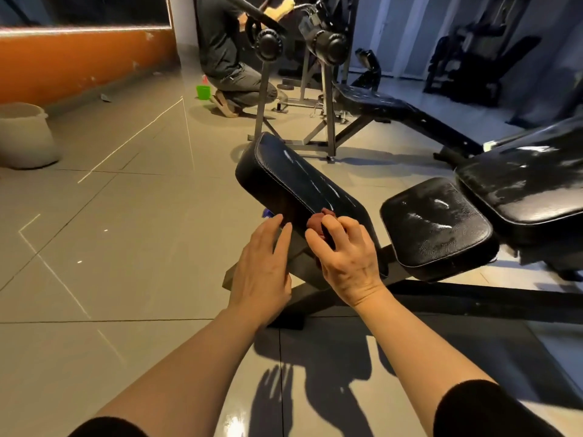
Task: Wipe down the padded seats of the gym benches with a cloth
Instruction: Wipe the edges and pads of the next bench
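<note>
A long black padded bench pad (293, 181) tilts away from me, with wet streaks on its top. My right hand (344, 257) grips a bunched dark red cloth (320, 220) against the pad's near corner. My left hand (262, 266) lies flat with straight fingers beside the pad's near left side, its fingertips at the pad's edge. A square black seat pad (438, 225) stands to the right. Beyond it a larger black back pad (530, 181) shines with wet marks.
A black metal frame (410, 298) runs along the tiled floor under the pads. A person crouches at a machine (227, 58) in the back, beside a green cup (203, 91). Another bench (394, 111) stands behind. A grey sack (25, 137) sits at the left.
</note>
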The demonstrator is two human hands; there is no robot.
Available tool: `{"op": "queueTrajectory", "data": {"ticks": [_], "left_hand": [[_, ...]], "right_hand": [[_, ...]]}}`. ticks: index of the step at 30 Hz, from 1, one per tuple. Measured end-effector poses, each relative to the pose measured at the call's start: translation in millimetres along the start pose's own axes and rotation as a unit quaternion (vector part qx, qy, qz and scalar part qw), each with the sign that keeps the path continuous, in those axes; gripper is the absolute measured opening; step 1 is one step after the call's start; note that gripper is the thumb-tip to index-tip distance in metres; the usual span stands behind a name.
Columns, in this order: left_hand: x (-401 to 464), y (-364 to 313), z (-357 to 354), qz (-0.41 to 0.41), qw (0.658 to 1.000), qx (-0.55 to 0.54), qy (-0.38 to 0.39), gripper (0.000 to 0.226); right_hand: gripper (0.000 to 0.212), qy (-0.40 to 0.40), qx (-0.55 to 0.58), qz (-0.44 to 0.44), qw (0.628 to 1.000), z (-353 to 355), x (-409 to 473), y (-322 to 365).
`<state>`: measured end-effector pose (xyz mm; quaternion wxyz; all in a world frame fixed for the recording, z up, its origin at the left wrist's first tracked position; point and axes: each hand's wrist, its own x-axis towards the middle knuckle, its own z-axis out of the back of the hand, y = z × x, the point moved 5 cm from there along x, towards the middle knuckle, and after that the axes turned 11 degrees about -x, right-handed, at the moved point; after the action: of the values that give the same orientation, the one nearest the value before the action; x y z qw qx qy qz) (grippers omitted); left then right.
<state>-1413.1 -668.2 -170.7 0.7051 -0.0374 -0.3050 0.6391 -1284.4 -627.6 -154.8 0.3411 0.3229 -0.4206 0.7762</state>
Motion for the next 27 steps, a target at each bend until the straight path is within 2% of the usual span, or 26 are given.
{"op": "queueTrajectory", "data": {"ticks": [4, 7, 14, 17, 20, 24, 27], "left_hand": [[0.8, 0.6, -7.7, 0.005, 1.0, 0.009, 0.012, 0.092], [-1.7, -4.8, -12.3, 0.005, 1.0, 0.004, 0.012, 0.095], [-10.9, -26.2, -24.5, -0.064, 0.996, 0.029, 0.047, 0.099], [-11.2, -27.6, -28.3, -0.057, 0.996, 0.036, 0.061, 0.098], [-10.7, -22.6, -27.2, -0.047, 0.996, 0.037, 0.062, 0.098], [-11.5, -13.8, -27.2, -0.031, 0.996, 0.049, 0.074, 0.099], [-11.5, -16.9, -31.4, -0.045, 0.994, 0.054, 0.079, 0.098]], "right_hand": [[0.027, 0.033, 0.003, 0.008, 0.999, -0.7, -10.1, -6.9], [0.027, 0.062, -0.011, 0.009, 0.998, 2.8, -28.9, -17.5], [0.024, 0.175, -0.031, 0.002, 0.984, 14.7, -77.7, -38.9], [0.019, 0.137, -0.008, -0.034, 0.99, 21.9, -61.8, -35.9], [0.039, 0.052, 0.044, -0.06, 0.996, 22.9, -27.3, -21.4], [0.074, 0.122, 0.031, -0.008, 0.992, 5.0, -21.5, -9.3], [0.078, 0.147, 0.022, 0.006, 0.989, 1.4, -37.9, -20.7]]}}
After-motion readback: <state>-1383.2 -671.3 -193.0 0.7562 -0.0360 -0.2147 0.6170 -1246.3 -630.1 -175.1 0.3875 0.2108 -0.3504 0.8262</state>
